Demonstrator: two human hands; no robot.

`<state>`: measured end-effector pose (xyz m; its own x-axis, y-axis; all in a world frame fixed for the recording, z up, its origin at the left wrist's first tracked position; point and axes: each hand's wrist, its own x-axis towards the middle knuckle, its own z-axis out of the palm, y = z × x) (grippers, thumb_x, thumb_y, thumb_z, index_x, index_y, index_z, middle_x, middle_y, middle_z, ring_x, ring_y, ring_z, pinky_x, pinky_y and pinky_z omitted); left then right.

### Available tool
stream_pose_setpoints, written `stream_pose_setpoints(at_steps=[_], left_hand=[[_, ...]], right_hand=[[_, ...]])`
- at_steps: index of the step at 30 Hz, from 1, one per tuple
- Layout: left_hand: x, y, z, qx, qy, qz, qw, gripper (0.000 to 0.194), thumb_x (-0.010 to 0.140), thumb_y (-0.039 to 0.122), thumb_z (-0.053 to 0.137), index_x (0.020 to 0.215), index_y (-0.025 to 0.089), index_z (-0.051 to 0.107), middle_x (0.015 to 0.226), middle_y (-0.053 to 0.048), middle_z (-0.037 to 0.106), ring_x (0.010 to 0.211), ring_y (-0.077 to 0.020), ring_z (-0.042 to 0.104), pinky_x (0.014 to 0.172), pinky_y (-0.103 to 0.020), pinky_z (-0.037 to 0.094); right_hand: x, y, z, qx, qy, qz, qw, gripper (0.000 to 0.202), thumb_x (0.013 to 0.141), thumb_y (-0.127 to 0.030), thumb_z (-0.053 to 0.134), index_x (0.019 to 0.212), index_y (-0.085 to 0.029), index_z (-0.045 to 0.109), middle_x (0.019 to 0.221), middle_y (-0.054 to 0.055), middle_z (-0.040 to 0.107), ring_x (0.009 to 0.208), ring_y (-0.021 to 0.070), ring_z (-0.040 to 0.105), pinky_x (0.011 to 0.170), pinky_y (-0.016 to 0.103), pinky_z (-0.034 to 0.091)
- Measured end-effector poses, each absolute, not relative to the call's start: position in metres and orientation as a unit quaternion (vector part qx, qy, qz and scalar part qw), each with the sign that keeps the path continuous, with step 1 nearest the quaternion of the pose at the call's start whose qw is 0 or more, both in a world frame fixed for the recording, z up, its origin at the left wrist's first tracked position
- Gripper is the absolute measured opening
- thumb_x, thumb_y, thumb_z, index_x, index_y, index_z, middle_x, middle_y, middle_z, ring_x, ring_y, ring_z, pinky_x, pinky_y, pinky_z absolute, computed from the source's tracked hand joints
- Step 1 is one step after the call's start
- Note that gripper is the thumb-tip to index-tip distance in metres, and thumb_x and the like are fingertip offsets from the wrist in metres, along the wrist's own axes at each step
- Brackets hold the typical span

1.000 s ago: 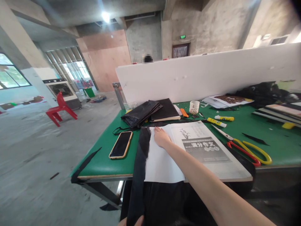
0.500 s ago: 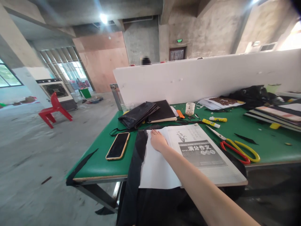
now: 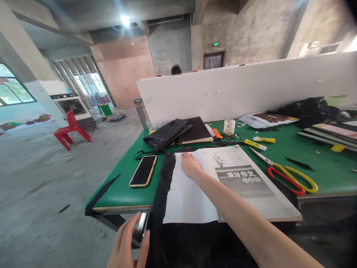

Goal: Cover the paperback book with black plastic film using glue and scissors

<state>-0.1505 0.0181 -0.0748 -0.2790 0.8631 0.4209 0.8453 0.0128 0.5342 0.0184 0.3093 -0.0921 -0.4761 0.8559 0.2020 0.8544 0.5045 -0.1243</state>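
My right hand (image 3: 191, 165) lies flat on the white left page of an open book (image 3: 247, 193), near the page's upper left corner. Chinese characters on a dark band show on the book's right-hand page. Beneath the book spreads a black sheet of material (image 3: 165, 186), which sticks out past the left edge and hangs over the table's front. My left hand (image 3: 129, 243) is low in the view, in front of the table edge, its fingers apart and holding nothing. A phone (image 3: 143, 171) in a yellowish case rests left of the book.
On the green table (image 3: 119, 195) lie scissors (image 3: 284, 173) with red and yellow handles, glue sticks (image 3: 255, 144), an orange cutter (image 3: 217, 133) and a clear cup (image 3: 229, 127). Black-covered books (image 3: 195, 130) sit behind. A white panel (image 3: 245, 89) closes the back. A red chair (image 3: 73, 128) stands leftward.
My left hand has come into view at the bottom, fingers spread. My right hand stays flat on the page. The whole view has shifted slightly.
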Motion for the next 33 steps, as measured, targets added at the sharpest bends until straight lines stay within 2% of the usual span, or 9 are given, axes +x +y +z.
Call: stream_pose_setpoints(at_steps=[2, 7, 10, 13, 16, 20, 27, 33], left_hand=[[-0.150, 0.036, -0.053, 0.665, 0.664, 0.341, -0.029, 0.040, 0.088, 0.039, 0.041, 0.125, 0.023, 0.043, 0.126, -0.011, 0.051, 0.115, -0.0264, 0.050, 0.092, -0.043, 0.048], [-0.145, 0.107, -0.028, 0.795, 0.553, 0.250, 0.001, 0.042, 0.094, 0.030, 0.030, 0.135, 0.024, 0.034, 0.141, -0.006, 0.038, 0.131, -0.0213, 0.033, 0.107, -0.041, 0.033], [-0.143, 0.152, -0.035, 0.833, 0.523, 0.177, 0.000, 0.050, 0.094, 0.038, 0.030, 0.141, 0.020, 0.026, 0.148, -0.007, 0.027, 0.136, -0.0209, 0.022, 0.110, -0.040, 0.028], [-0.139, 0.184, -0.049, 0.838, 0.532, 0.121, -0.015, 0.061, 0.093, 0.048, 0.029, 0.140, 0.009, 0.027, 0.149, -0.015, 0.022, 0.137, -0.0246, 0.016, 0.111, -0.043, 0.024], [-0.132, 0.202, -0.064, 0.827, 0.555, 0.091, -0.011, 0.066, 0.092, 0.051, 0.026, 0.136, 0.002, 0.034, 0.145, -0.021, 0.026, 0.136, -0.0284, 0.019, 0.109, -0.046, 0.024], [-0.123, 0.210, -0.076, 0.821, 0.564, 0.094, -0.012, 0.063, 0.094, 0.048, 0.023, 0.136, 0.003, 0.033, 0.145, -0.020, 0.026, 0.136, -0.0283, 0.019, 0.108, -0.048, 0.024], [-0.112, 0.215, -0.080, 0.807, 0.580, 0.109, -0.020, 0.060, 0.094, 0.044, 0.023, 0.134, 0.000, 0.035, 0.144, -0.022, 0.028, 0.136, -0.0289, 0.021, 0.108, -0.048, 0.024], [-0.110, 0.218, -0.082, 0.808, 0.573, 0.133, -0.023, 0.054, 0.094, 0.039, 0.026, 0.132, 0.003, 0.039, 0.141, -0.020, 0.036, 0.133, -0.0284, 0.029, 0.106, -0.047, 0.029]], right_hand=[[0.018, 0.310, -0.094, -0.495, -0.861, 0.002, 0.121, 0.044, 0.092, -0.032, 0.046, 0.132, -0.015, 0.041, 0.144, 0.011, 0.030, 0.133, 0.0256, 0.024, 0.108, 0.050, 0.018], [0.019, 0.311, -0.096, -0.494, -0.860, 0.000, 0.129, 0.046, 0.093, -0.033, 0.043, 0.134, -0.013, 0.038, 0.144, 0.012, 0.029, 0.134, 0.0247, 0.023, 0.109, 0.049, 0.016], [0.019, 0.311, -0.094, -0.495, -0.859, 0.000, 0.130, 0.047, 0.093, -0.034, 0.042, 0.135, -0.013, 0.038, 0.144, 0.013, 0.030, 0.134, 0.0245, 0.024, 0.109, 0.048, 0.016], [0.018, 0.312, -0.092, -0.500, -0.856, 0.002, 0.127, 0.046, 0.094, -0.031, 0.039, 0.135, -0.011, 0.038, 0.144, 0.014, 0.030, 0.134, 0.0236, 0.025, 0.109, 0.046, 0.018], [0.018, 0.310, -0.089, -0.501, -0.856, 0.005, 0.125, 0.045, 0.094, -0.023, 0.033, 0.136, -0.007, 0.036, 0.144, 0.015, 0.029, 0.135, 0.0222, 0.023, 0.109, 0.042, 0.019], [0.019, 0.305, -0.086, -0.494, -0.861, 0.006, 0.123, 0.049, 0.089, -0.014, 0.028, 0.136, -0.001, 0.034, 0.144, 0.018, 0.026, 0.136, 0.0205, 0.020, 0.109, 0.037, 0.017], [0.020, 0.301, -0.082, -0.492, -0.862, 0.004, 0.120, 0.051, 0.088, -0.014, 0.027, 0.137, -0.001, 0.034, 0.144, 0.018, 0.028, 0.136, 0.0203, 0.021, 0.109, 0.038, 0.018], [0.021, 0.299, -0.081, -0.491, -0.862, 0.001, 0.122, 0.050, 0.088, -0.014, 0.028, 0.136, -0.003, 0.036, 0.143, 0.017, 0.030, 0.135, 0.0204, 0.023, 0.109, 0.039, 0.018]])
